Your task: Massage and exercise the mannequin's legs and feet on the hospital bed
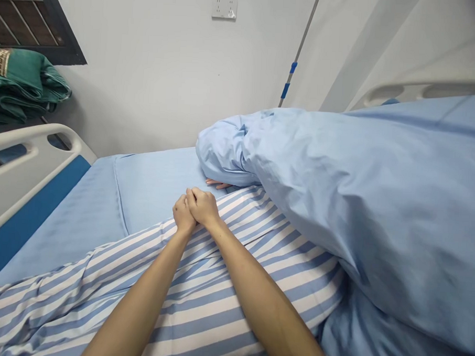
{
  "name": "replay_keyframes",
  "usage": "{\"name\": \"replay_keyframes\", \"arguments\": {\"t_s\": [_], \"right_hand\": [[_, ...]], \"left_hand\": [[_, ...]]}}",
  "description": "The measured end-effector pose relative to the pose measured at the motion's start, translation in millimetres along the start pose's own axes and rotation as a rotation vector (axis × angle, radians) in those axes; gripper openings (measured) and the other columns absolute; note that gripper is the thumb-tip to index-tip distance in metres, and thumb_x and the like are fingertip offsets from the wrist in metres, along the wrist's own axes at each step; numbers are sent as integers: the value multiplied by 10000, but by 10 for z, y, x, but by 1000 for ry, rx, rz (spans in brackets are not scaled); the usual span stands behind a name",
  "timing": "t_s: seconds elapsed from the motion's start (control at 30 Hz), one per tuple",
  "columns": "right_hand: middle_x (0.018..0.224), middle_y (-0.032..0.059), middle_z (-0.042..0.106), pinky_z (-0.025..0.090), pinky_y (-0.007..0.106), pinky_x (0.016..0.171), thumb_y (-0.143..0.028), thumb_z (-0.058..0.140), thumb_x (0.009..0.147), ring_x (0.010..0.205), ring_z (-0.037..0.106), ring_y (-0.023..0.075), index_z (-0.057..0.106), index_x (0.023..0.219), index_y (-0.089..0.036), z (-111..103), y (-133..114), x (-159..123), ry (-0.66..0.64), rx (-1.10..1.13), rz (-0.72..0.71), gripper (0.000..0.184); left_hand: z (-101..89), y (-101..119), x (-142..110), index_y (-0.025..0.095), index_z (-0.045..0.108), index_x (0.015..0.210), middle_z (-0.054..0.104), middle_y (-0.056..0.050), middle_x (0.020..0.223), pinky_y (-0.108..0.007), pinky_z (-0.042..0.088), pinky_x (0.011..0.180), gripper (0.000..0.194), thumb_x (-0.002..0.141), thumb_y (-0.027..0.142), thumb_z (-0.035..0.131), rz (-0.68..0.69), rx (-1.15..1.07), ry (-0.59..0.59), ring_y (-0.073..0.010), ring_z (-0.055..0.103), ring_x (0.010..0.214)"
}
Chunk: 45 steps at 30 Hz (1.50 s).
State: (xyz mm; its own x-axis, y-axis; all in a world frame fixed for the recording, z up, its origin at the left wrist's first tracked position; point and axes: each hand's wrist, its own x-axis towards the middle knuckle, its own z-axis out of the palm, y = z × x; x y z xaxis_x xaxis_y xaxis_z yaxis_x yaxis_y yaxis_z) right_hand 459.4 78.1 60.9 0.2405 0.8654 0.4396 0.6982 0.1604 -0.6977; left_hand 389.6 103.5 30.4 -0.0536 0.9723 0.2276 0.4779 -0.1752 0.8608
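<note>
My left hand [184, 213] and my right hand [202, 205] are close together, touching, at the far edge of the striped trousers [233, 283]. Both are closed, with fingers curled down over the far side of the leg; the fingertips are hidden. The blue-and-white trousers are worn by a person lying on the bed. Just beyond my hands, a few fingers of that person's hand [218, 184] show from under a light blue quilt [301, 154], which covers the upper body.
The blue bed sheet [155, 169] stretches left to a cream bed-end board [45, 154]. Another rail [414, 91] stands behind the quilt. A metal pole with blue clips [293, 67] leans by the wall, near a socket [224, 7]. Green folded cloth [29, 82] lies beneath a barred window [28, 11].
</note>
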Motion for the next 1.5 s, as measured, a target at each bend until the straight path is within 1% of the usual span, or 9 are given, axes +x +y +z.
{"name": "replay_keyframes", "arguments": {"t_s": [0.1, 0.27, 0.43, 0.57, 0.8, 0.93, 1.0, 1.3, 1.5], "right_hand": [[565, -1, 506, 279, 239, 579, -340, 362, 882, 572, 429, 125, 504, 618, -193, -12, 61, 29, -47, 4, 25, 334], [536, -27, 476, 294, 218, 544, -359, 372, 857, 566, 422, 111, 460, 543, -187, 73, 219, 99, -149, 267, 132, 368], [483, -52, 381, 292, 213, 488, -393, 382, 822, 495, 366, 94, 410, 537, -194, 72, 296, 178, -80, 606, 216, 349], [471, -62, 318, 283, 218, 460, -396, 430, 780, 471, 309, 85, 338, 533, -208, 73, 364, 230, 46, 761, 345, 324], [503, -39, 382, 305, 227, 528, -357, 386, 807, 541, 365, 108, 371, 528, -201, 19, 283, 250, 18, 437, 332, 320], [550, 5, 501, 310, 254, 599, -309, 451, 797, 600, 438, 139, 466, 541, -194, -135, 221, 278, -75, 41, 164, 281], [555, 8, 518, 308, 249, 597, -316, 441, 814, 602, 448, 138, 472, 542, -191, -180, 262, 267, -78, 30, 107, 301], [504, -48, 412, 294, 220, 520, -401, 399, 811, 540, 384, 97, 388, 525, -189, -133, 524, 237, 16, 501, 170, 357], [574, -27, 489, 377, 224, 571, -384, 413, 786, 595, 448, 115, 477, 617, -182, -128, 653, 340, 148, 788, 323, 271]], "left_hand": [[4, 13, -14, 209, 377, 541, 445, 28, 519, -255, 249, 528, 297, 827, 289, 359, 8, 33, 14, -116, 358, 524], [30, 75, 61, 206, 392, 527, 470, 24, 531, -254, 281, 539, 262, 786, 236, 362, -70, -20, 48, -117, 395, 547], [191, 284, 227, 202, 442, 576, 463, 28, 531, -239, 320, 519, 179, 729, 182, 350, -179, -252, 136, -109, 427, 535], [320, 355, 139, 215, 397, 557, 514, 0, 582, -254, 340, 568, 210, 755, 178, 340, -127, -104, 153, -133, 475, 602], [293, 292, 16, 221, 364, 565, 561, -23, 627, -273, 323, 621, 260, 817, 163, 337, -103, 120, 90, -158, 514, 649], [302, 283, 30, 210, 461, 652, 585, -21, 706, -254, 332, 638, 156, 799, 170, 427, 78, 200, 36, -144, 532, 676], [321, 279, 23, 210, 471, 661, 598, -26, 719, -256, 332, 636, 157, 810, 194, 424, 81, 196, 36, -147, 535, 680], [381, 428, 44, 226, 397, 578, 615, -52, 705, -293, 315, 614, 251, 823, 238, 341, -58, 137, 13, -186, 526, 691], [589, 667, 146, 222, 436, 595, 604, -33, 689, -263, 342, 588, 227, 799, 203, 339, -60, -37, 72, -155, 517, 665]]}}
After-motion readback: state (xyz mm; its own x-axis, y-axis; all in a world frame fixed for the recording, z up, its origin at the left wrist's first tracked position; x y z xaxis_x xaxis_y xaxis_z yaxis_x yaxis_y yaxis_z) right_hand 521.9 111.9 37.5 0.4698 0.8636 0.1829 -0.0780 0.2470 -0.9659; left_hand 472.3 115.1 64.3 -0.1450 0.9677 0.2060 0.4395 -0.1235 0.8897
